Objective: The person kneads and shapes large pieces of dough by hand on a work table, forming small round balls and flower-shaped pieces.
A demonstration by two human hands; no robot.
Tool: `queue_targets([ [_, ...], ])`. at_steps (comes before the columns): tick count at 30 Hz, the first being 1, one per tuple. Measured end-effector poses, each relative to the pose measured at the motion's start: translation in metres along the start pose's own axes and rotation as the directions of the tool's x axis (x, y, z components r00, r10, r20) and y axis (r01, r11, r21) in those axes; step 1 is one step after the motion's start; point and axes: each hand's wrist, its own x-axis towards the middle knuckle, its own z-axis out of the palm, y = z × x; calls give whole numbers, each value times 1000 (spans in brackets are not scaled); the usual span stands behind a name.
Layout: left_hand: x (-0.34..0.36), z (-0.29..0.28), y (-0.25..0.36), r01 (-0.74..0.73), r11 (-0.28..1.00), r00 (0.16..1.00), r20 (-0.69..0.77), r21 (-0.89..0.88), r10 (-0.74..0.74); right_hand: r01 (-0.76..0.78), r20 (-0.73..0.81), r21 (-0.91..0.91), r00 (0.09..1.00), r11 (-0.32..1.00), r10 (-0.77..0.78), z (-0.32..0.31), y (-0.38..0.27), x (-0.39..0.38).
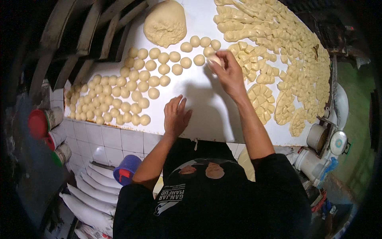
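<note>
My right hand (pixel 230 75) is closed, thumb and fingers around a pale round dough ball (pixel 214 61) above the white tabletop (pixel 199 115). Just beyond it sits another dough ball (pixel 208 51), at the end of a loose row. Palm down near the front edge, my left hand (pixel 176 116) holds nothing, its thumb apart from the fingers. To its left lie many smooth dough balls (pixel 153 93), packed closer toward the far left. Cut dough pieces (pixel 260 99) lie to the right of my right hand.
A large dough lump (pixel 165 24) rests at the back. Thick dough strips (pixel 242 24) cover the back right. Dark slatted racks (pixel 87 32) rise at the left. Below the table are a blue bucket (pixel 127 169) and white sacks (pixel 89 211); pots (pixel 317 136) stand at the right.
</note>
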Motion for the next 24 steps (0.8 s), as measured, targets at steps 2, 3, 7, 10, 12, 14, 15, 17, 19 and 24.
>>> queue_targets([
  [2, 0, 1, -3, -19, 999, 1000, 12, -39, 19, 132, -62, -15, 989, 991, -133, 35, 17, 32],
  [3, -2, 0, 0, -18, 1000, 999, 41, -22, 19, 148, -32, -56, 988, 987, -150, 46, 43, 38],
  [7, -3, -8, -11, -5, 996, 993, 120, -88, 16, 48, -183, -265, 978, 963, -100, 40, 82, -16],
  [10, 1, -12, -10, 20, 985, 987, 161, -169, 8, -199, -426, -299, 903, 933, 56, 2, 89, -49],
  [12, 12, -6, -12, -14, 975, 989, 142, -222, 47, -179, -397, -528, 916, 830, -55, 6, 99, -38],
  [14, 28, 0, -18, -87, 962, 987, 105, -257, 118, -61, -361, -638, 904, 767, -228, 18, 107, -25],
  [15, 37, 1, -14, 97, 905, 982, 186, -414, -20, -22, -401, -560, 882, 828, -249, 17, 116, -14],
  [17, 63, -8, 22, 470, 637, 876, 412, -611, -251, 58, -490, -391, 832, 918, -261, 19, 143, -9],
  [19, 68, 10, 33, 587, 365, 809, 507, -723, -298, -70, -397, -280, 917, 958, -49, 25, 141, -30],
  [24, 58, 24, 92, 744, 191, 665, 683, -640, -302, 54, 57, -242, 998, 969, -41, -1, 78, -185],
])
